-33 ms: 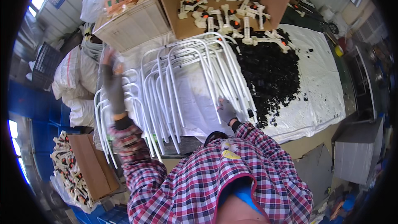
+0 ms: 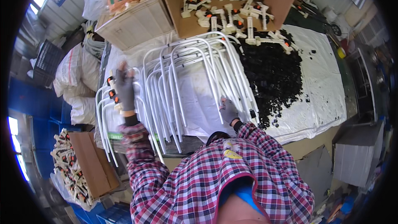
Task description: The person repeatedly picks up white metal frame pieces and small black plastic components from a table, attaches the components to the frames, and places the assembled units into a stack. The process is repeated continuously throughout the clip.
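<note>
A heap of white U-shaped metal tubes (image 2: 190,70) lies on a table covered with a white sheet (image 2: 327,91). My left hand (image 2: 124,88), in a grey glove, grips the bend of a tube in a smaller stack of tubes (image 2: 105,120) at the left; these carry orange and black clips. My right hand (image 2: 228,111), also gloved, closes on a tube leg near the heap's lower end. It sits beside a pile of small black parts (image 2: 273,79).
An open cardboard box (image 2: 232,12) of white clamps with orange and black pieces stands at the back. A white crate (image 2: 137,23) with a plastic bag is at back left. White sacks (image 2: 78,79), a lower-left box of clamps (image 2: 78,170) and a grey box (image 2: 356,157) surround the table.
</note>
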A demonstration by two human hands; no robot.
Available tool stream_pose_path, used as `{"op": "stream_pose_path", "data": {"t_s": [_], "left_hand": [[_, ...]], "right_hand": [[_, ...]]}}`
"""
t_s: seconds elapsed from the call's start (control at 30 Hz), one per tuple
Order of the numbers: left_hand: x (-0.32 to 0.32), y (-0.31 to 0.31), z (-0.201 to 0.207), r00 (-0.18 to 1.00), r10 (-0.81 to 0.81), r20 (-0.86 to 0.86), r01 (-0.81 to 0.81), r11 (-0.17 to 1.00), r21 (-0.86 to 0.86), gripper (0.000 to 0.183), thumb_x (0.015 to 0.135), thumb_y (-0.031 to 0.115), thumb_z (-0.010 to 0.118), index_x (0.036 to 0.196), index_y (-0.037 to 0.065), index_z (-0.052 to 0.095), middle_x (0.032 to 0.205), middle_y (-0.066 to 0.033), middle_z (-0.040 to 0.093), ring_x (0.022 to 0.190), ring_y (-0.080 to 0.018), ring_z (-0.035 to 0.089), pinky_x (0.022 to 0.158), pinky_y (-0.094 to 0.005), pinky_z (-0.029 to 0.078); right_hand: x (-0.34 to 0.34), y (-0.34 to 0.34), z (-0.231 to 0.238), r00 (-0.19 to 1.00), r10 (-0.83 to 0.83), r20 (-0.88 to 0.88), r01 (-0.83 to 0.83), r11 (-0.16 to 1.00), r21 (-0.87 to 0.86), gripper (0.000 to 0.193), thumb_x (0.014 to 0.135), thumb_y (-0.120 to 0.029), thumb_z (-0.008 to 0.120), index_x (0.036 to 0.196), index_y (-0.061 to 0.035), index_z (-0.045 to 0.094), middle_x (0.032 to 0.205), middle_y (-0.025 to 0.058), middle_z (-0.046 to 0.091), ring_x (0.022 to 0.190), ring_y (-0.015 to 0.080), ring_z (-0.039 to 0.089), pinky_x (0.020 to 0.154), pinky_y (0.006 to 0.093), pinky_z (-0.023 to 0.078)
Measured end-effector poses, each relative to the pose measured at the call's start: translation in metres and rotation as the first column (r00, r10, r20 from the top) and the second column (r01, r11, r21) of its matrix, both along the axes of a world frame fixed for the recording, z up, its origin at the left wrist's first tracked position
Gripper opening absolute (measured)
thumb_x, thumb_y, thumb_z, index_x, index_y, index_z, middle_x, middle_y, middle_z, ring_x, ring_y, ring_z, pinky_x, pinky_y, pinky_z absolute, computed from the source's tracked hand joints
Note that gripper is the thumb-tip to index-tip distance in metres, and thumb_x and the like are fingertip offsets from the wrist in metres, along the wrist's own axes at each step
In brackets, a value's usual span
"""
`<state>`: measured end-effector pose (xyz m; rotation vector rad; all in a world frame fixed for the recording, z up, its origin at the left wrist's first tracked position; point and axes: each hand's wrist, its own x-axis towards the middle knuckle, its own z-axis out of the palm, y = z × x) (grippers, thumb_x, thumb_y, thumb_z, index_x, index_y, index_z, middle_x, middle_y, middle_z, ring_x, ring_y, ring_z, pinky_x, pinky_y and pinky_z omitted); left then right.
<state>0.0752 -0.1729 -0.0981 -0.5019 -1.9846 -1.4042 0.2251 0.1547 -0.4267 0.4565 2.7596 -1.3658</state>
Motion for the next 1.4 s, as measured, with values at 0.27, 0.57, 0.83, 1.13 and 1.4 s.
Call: {"op": "stream_pose_path", "data": {"t_s": [0.27, 0.57, 0.83, 1.13, 1.4], "left_hand": [[0.046, -0.067, -0.312, 0.477, 0.584, 0.657, -0.182, 0.797, -0.576, 0.071, 0.086, 0.034, 0.066, 0.142, -0.003, 0.044, 0.139, -0.03, 0.049, 0.131, -0.0424, 0.046, 0.109, -0.0436, 0.038], [0.018, -0.065, -0.269, 0.762, 0.553, 0.337, -0.412, 0.816, -0.406, 0.07, 0.082, 0.02, 0.072, 0.141, -0.003, 0.04, 0.134, -0.0243, 0.052, 0.123, -0.0378, 0.052, 0.105, -0.0423, 0.04], [-0.005, 0.082, 0.035, 0.421, 0.37, -0.828, -0.85, 0.481, -0.217, 0.074, 0.092, 0.046, 0.067, 0.138, -0.005, 0.039, 0.135, -0.0251, 0.049, 0.125, -0.0407, 0.05, 0.1, -0.0491, 0.046], [-0.031, 0.179, 0.062, 0.968, -0.223, -0.118, 0.052, 0.636, -0.77, 0.04, 0.095, 0.02, 0.064, 0.128, -0.001, 0.056, 0.108, -0.0166, 0.065, 0.091, -0.0293, 0.064, 0.082, -0.0369, 0.05], [-0.089, 0.223, -0.026, 0.697, -0.38, 0.608, 0.68, 0.62, -0.392, 0.011, 0.095, 0.008, 0.055, 0.101, 0.0, 0.061, 0.072, -0.0022, 0.054, 0.066, -0.0101, 0.048, 0.061, -0.0265, 0.04]], "right_hand": [[-0.009, -0.018, 0.002, 0.986, -0.158, 0.058, 0.156, 0.987, 0.038, 0.057, 0.087, -0.032, 0.064, 0.131, 0.0022, 0.051, 0.122, 0.0275, 0.061, 0.113, 0.0403, 0.06, 0.095, 0.0451, 0.047], [-0.053, -0.029, 0.064, 0.935, -0.34, -0.095, 0.174, 0.678, -0.714, 0.058, 0.096, -0.057, 0.053, 0.067, -0.0068, 0.057, 0.052, -0.0032, 0.046, 0.045, 0.0072, 0.043, 0.044, 0.0244, 0.035], [-0.062, 0.051, 0.186, 0.859, -0.236, -0.455, -0.217, 0.636, -0.74, 0.071, 0.096, -0.068, 0.043, 0.069, -0.004, 0.059, 0.063, 0.0001, 0.056, 0.059, 0.0077, 0.05, 0.057, 0.0258, 0.041], [0.093, 0.221, 0.149, 0.888, -0.422, -0.184, 0.269, 0.8, -0.536, 0.071, 0.099, -0.064, 0.035, 0.06, -0.0099, 0.06, 0.053, -0.0041, 0.049, 0.049, 0.0062, 0.043, 0.049, 0.0233, 0.035], [0.061, 0.294, 0.065, 0.785, -0.598, -0.161, 0.498, 0.764, -0.411, 0.041, 0.095, -0.044, 0.059, 0.09, -0.0037, 0.07, 0.066, 0.0047, 0.062, 0.062, 0.0132, 0.059, 0.061, 0.0282, 0.048]]}}
